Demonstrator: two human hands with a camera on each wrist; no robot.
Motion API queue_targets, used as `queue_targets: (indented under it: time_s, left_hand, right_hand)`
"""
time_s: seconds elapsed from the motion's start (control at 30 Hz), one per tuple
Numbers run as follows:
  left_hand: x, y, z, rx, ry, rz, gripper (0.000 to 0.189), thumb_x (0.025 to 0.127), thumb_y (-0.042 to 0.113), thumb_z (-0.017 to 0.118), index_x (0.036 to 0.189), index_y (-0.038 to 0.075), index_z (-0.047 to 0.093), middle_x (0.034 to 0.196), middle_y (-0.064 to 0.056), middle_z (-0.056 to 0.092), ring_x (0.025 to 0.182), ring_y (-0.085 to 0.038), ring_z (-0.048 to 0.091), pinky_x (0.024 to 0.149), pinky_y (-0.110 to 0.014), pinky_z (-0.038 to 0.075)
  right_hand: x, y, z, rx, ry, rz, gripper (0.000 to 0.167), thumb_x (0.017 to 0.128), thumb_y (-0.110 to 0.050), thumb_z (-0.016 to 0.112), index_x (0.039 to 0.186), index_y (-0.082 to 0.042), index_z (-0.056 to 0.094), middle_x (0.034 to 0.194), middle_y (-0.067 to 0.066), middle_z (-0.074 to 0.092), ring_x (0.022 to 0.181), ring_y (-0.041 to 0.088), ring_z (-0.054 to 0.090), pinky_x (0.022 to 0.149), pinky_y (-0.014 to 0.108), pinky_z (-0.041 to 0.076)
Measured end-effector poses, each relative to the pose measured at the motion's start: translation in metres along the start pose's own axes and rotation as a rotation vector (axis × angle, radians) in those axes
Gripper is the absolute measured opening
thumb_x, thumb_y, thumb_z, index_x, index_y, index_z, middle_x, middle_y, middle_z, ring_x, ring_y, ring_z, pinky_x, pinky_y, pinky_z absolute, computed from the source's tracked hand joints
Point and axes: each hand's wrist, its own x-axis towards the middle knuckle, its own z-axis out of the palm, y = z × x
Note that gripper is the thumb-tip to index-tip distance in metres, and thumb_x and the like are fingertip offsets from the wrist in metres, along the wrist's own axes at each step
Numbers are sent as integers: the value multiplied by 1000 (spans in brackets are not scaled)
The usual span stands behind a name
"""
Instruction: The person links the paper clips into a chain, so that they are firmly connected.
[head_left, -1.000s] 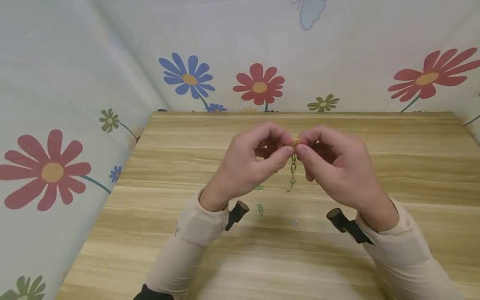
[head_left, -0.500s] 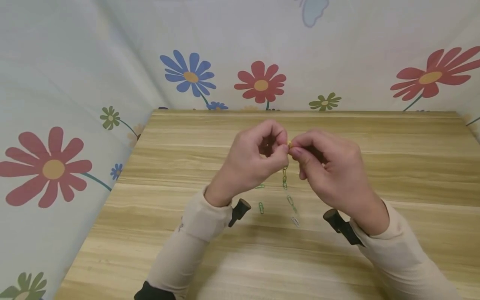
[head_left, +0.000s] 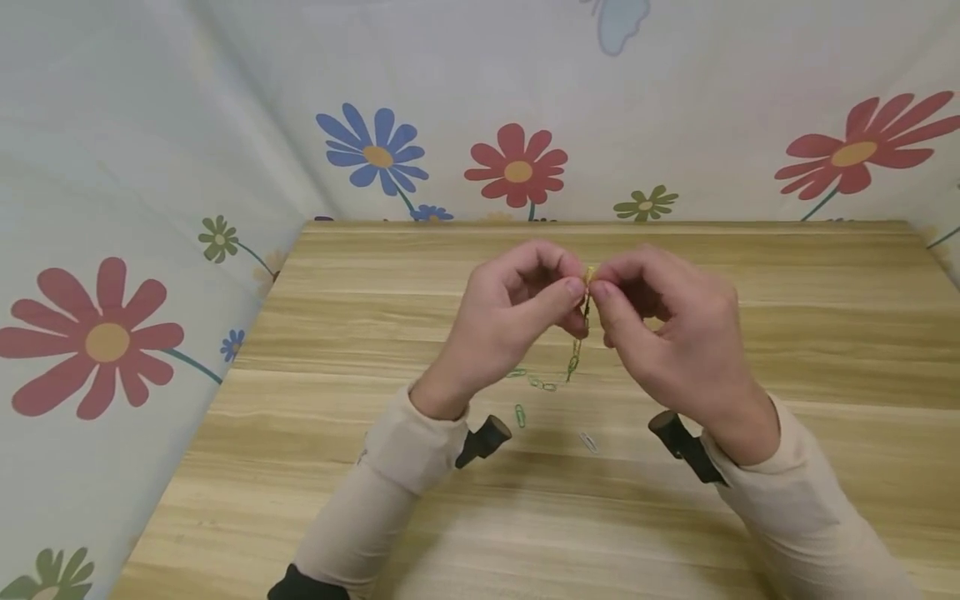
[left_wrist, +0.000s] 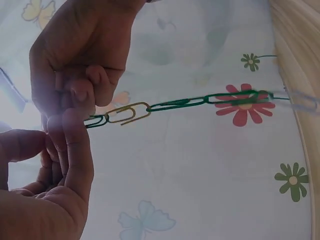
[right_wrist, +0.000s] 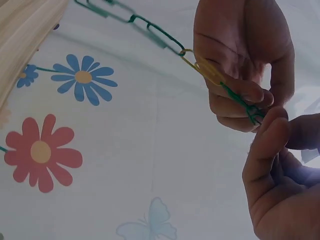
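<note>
My left hand (head_left: 517, 312) and right hand (head_left: 667, 333) meet fingertip to fingertip over the table, pinching the upper end of a paper clip chain (head_left: 574, 360). A yellow paper clip (head_left: 590, 273) pokes up between thumbs and index fingers. Below it dangle linked clips, mostly green, with a yellow link (left_wrist: 128, 114) among them in the left wrist view. The chain's lower end swings out to the left and blurs there. From the right wrist view, green links (right_wrist: 240, 99) run into the left hand's curled fingers. Which clip each hand pinches, I cannot tell.
Loose on the wooden table (head_left: 337, 500) lie a green paper clip (head_left: 521, 415) and a white paper clip (head_left: 588, 442). Another green clip (head_left: 517, 372) lies near the chain's swinging end. A flower-printed curtain (head_left: 450, 83) stands along the back and left.
Both hands have shifted a little, first left, then back right and slightly up. The hanging chain has swung from lower right to the left. The loose clips lie as before.
</note>
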Motion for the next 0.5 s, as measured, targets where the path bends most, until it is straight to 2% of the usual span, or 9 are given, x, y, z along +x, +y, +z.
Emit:
queue_targets:
  time_s: [0.13,0.3,0.37,0.5]
  left_hand:
    - [0,1,1,53,-4,9,8,97,-5,58,102,-10,59,91,-17,59,70,-27,61,67,-39,58]
    - [-1,1,3,126,9,54,5,96,-2,60,98,-7,60,87,-12,57,66,-26,53,57,-30,49]
    - [-1,1,2,134,6,63,2,95,-3,60,95,-5,60,85,-12,56,66,-25,52,55,-29,47]
    - [0,0,-1,165,-32,60,2,92,-2,59,92,0,60,82,-10,55,67,-23,51,55,-28,44]
  right_hand:
    - [0,2,-3,121,-16,73,21,97,-8,64,88,11,63,73,7,61,52,8,55,47,19,47]
    - [0,2,-4,90,-24,97,26,98,-14,63,89,11,63,74,7,61,53,9,56,48,20,48]
    - [1,2,-4,82,-37,101,21,97,-10,63,88,10,64,75,7,62,54,9,57,49,20,49]
    - [1,1,-9,129,-83,143,4,91,7,61,89,9,64,73,7,61,53,11,55,48,21,47]
